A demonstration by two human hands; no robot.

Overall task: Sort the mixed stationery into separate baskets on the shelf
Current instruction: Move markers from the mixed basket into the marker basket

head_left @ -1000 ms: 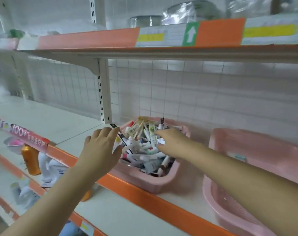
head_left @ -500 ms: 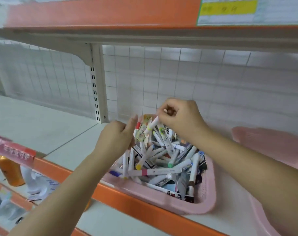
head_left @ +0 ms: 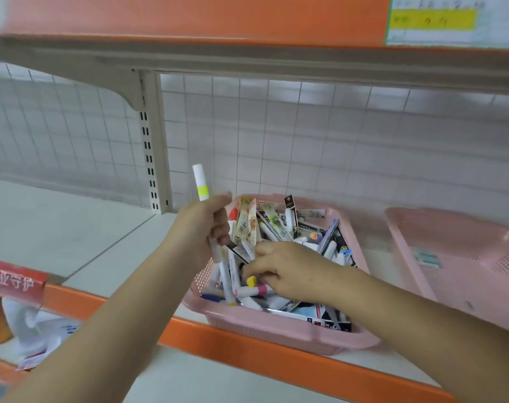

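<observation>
While near-upright (top tilted left), marker point(head_left: 200, 181) in left grip point(head_left: 201, 228); right grip point(head_left: 294, 274): hold unclear.

Second pink basket point(head_left: 456, 257) cut by right edge, shelf label point(head_left: 433, 20) print unreadably blurred, red tag point(head_left: 12, 282) cropped at left, white marker point(head_left: 200, 184) middle hidden inside left hand point(head_left: 202, 228), right hand point(head_left: 291, 271) fingertips buried among markers point(head_left: 272, 231)

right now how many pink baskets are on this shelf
2. The full basket sits mid-frame on the shelf; the near-empty basket stands to its right, partly out of frame. Others may lie beyond view.
</observation>
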